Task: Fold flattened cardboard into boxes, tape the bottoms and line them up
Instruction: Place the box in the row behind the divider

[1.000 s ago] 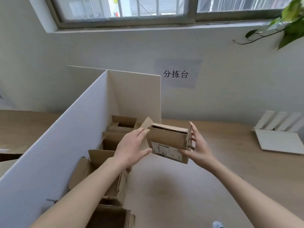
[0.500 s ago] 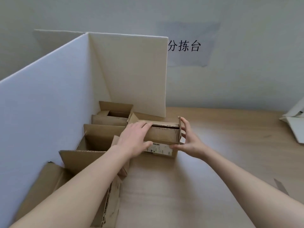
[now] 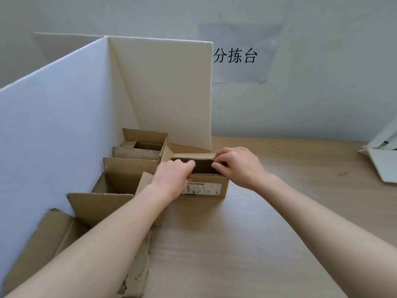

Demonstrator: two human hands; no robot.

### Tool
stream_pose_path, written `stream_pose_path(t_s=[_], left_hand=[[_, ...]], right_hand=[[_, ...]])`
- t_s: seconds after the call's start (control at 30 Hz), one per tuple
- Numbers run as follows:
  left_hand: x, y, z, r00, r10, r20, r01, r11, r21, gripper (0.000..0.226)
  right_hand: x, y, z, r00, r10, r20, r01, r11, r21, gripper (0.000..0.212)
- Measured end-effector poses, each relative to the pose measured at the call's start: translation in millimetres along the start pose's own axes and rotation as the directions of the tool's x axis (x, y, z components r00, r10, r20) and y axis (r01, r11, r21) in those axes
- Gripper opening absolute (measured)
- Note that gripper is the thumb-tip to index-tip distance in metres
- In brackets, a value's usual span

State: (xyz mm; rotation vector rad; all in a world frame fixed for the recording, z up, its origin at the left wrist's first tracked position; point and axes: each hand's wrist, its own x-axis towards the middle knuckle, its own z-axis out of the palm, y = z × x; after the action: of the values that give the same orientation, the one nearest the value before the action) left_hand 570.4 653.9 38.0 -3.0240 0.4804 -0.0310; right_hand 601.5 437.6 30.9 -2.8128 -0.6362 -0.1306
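A small brown cardboard box point(image 3: 211, 188) with a white label on its near side stands on the wooden table point(image 3: 247, 244), open at the top. My left hand point(image 3: 171, 175) grips its left edge, fingers curled over the rim. My right hand point(image 3: 236, 163) holds the right rim, fingers curled into the opening and thumb at the near wall. To the left, several open cardboard boxes stand in a row along a white divider: a far box point(image 3: 141, 147), a middle box point(image 3: 122, 177) and a near box point(image 3: 101, 207).
A tall white corrugated divider point(image 3: 53, 136) walls off the left side, with a white panel point(image 3: 171, 93) behind the row. White boards point(image 3: 384, 160) lie at the table's right edge. A wall sign point(image 3: 235, 55) hangs behind. A torn cardboard piece point(image 3: 38, 244) lies near left.
The box came down from mid-air onto the table beside the row. Both hands moved from its sides up to the top rim, fingers now curled into the opening.
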Motion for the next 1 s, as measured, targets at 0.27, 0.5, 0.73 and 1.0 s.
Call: stream_pose_path(t_s=[0.27,0.5,0.73,1.0], left_hand=[[0.5,-8.3,20.7,0.973,0.110,0.205,-0.103,0.994,-0.043,0.053],[-2.2,-4.8,21.8,0.946,0.094,0.310,-0.063,0.992,-0.110,0.059],[-12.0,2.5,-19.9,0.974,0.047,0.224,-0.028,0.996,-0.087,0.062],[-49.0,34.7,-150.1,0.997,-0.005,0.075,0.011,0.997,-0.078,0.058]], right_hand=[[7.4,10.2,-3.6,0.972,0.087,0.219,-0.073,0.995,-0.071,0.051],[21.0,6.7,-0.6,0.961,0.173,0.217,-0.177,0.984,-0.002,0.042],[-0.6,1.0,-38.4,0.978,0.133,0.159,-0.134,0.991,0.001,0.039],[-71.7,-15.3,-156.5,0.989,0.109,0.095,-0.107,0.994,-0.023,0.057]])
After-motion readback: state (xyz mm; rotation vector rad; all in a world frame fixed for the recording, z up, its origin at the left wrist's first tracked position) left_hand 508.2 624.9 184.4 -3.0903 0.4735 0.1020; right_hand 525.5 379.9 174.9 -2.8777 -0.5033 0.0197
